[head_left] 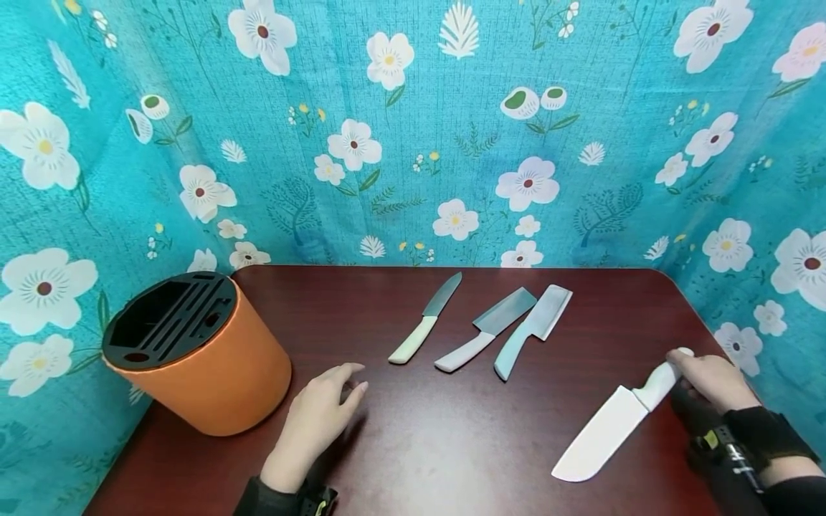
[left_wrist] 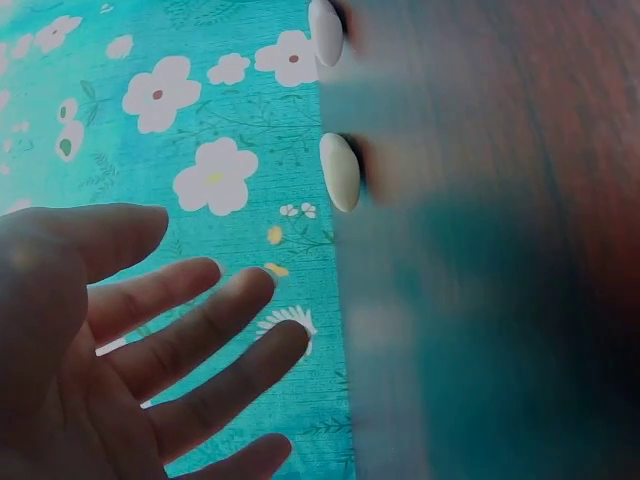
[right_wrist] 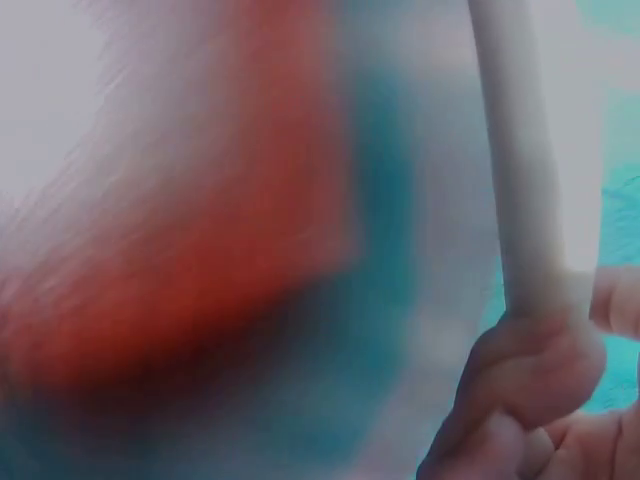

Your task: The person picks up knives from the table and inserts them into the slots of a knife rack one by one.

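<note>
At the right of the table my right hand [head_left: 713,378] grips the white handle of a broad-bladed kitchen knife [head_left: 603,433], whose blade points down toward the front left. In the right wrist view the fingers [right_wrist: 545,365] curl round the pale handle [right_wrist: 535,200]. My left hand [head_left: 323,408] hovers low over the table, fingers loosely spread and holding nothing, between the orange knife block and the other knives. The left wrist view shows its spread fingers [left_wrist: 220,360]. Nearest it lies a narrow knife with a pale green handle [head_left: 413,340].
An orange round knife block [head_left: 258,365] with a black slotted top [head_left: 187,308] stands at the left. Mid-table lie a cleaver with a pinkish-white handle [head_left: 464,354] and a cleaver with a pale blue handle [head_left: 513,349], close together. A floral turquoise cloth [head_left: 413,179] hangs behind the dark table [head_left: 310,301].
</note>
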{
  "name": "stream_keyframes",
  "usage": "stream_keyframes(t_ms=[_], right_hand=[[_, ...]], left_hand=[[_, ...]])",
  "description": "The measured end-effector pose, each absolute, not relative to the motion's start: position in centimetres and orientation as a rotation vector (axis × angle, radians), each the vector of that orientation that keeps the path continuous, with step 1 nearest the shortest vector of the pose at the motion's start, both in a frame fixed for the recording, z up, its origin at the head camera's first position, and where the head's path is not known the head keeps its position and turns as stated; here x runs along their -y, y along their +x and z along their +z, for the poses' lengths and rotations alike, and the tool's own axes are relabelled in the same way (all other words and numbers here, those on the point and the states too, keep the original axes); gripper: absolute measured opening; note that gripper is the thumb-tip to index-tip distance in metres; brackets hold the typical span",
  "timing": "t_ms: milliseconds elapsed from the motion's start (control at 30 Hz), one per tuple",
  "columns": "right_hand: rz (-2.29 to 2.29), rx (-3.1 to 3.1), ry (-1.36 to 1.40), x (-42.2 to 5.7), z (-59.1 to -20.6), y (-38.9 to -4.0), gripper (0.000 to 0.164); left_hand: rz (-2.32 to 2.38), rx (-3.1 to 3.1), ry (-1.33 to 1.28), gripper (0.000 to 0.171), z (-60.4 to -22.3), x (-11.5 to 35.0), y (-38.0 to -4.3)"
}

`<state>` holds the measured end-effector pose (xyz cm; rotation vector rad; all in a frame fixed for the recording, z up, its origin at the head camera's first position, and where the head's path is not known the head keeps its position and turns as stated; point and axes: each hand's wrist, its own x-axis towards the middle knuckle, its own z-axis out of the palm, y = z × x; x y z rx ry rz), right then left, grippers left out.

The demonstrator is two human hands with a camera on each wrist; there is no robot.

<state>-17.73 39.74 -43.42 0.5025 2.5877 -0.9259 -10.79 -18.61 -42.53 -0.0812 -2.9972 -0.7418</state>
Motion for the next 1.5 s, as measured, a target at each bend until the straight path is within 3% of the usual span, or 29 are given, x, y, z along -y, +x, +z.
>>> stream_keyframes(t_ms=[300,667,933,1300,1500], right_hand=[[-0.880,-2.877,0.290,-35.3,-35.9,-16.8,0.063],[-0.864,-3.312,-0.076,-26.7,-28.7,-16.8,0.045],[-1.057,-3.294,-0.660,-20.2,-25.9,-16.8,0.022],[-0.989,-3.163,-1.088,-13.9,-24.0,-16.6,0.035],[-0.964,-3.139,-1.221,-12.3,-23.9,-16.4,0.038]], left_hand=[[-0.664,2.949,-0.204,0.027,-42.1,18.9,-11.9],[-0.539,2.792,-0.436,0.023,-39.6,17.7,-13.6],[-0.657,2.636,-0.615,0.025,-36.4,15.4,-14.6],[-0.955,2.312,-0.956,0.050,-29.8,10.5,-14.8],[-1.130,2.322,-0.954,0.037,-28.6,8.4,-14.4]])
